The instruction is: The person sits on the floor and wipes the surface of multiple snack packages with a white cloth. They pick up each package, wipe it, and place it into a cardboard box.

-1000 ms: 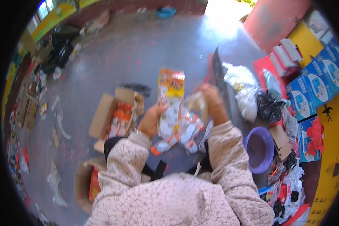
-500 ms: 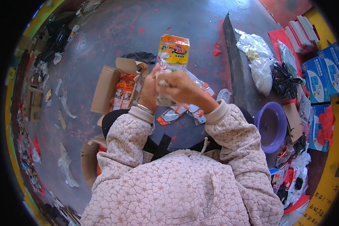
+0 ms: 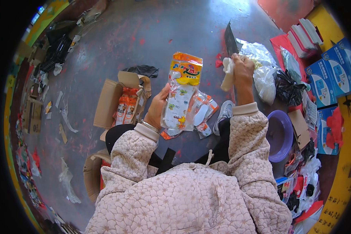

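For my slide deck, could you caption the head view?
Left hand holds orange-topped packets; right hand lifts a white wad.

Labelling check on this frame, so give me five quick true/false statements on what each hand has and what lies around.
1. The left hand holds an orange-topped clear packet. True.
2. The right hand is empty. False: its grip is closed on a small white piece, raised off to the right.
3. Both hands are on the packet. False: only the left hand holds it; the right hand is apart from it.
4. An open cardboard box with orange packs in it lies on the floor beyond the left hand. True.
5. The purple basin sits to the person's left. False: it is on the right, beside the right sleeve.
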{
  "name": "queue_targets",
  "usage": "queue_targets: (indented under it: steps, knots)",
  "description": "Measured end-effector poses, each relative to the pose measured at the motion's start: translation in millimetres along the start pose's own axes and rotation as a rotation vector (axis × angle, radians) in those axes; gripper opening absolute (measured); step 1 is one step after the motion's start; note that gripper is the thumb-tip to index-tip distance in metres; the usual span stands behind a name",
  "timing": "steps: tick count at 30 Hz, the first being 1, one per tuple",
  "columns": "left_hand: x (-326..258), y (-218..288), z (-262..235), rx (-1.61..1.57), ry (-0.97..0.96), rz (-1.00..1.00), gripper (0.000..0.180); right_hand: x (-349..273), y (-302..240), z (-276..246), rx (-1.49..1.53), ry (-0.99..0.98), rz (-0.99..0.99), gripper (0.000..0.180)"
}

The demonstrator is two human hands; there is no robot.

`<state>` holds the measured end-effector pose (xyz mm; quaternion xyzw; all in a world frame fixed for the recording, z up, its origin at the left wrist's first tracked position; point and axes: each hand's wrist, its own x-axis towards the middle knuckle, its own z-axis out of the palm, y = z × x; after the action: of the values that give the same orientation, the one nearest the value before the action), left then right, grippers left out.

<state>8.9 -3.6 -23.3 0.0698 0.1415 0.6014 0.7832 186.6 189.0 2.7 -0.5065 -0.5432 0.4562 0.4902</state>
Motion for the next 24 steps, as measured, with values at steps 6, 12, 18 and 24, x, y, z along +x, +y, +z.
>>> queue_targets:
  steps: [6,12,18,24]
  knots:
    - [0.3,-1.4,4.1,-0.037,-0.163,-0.083,0.057,-31.3,-10.5,17.9,0.251,-0.466,0.401,0.034]
    - [-6.3,2.0,-1.7,0.187,-0.114,-0.074,0.046,-40.2,-16.3,27.3,0.395,-0.565,0.441,0.021]
    - [-3.8,8.2,8.1,-0.039,-0.069,0.063,0.060,-43.4,-12.0,31.1,0.456,-0.584,0.496,0.019]
    - [0.9,1.8,-3.1,0.197,0.001,0.043,0.065,-44.5,-9.4,33.2,0.182,-0.465,0.386,0.016]
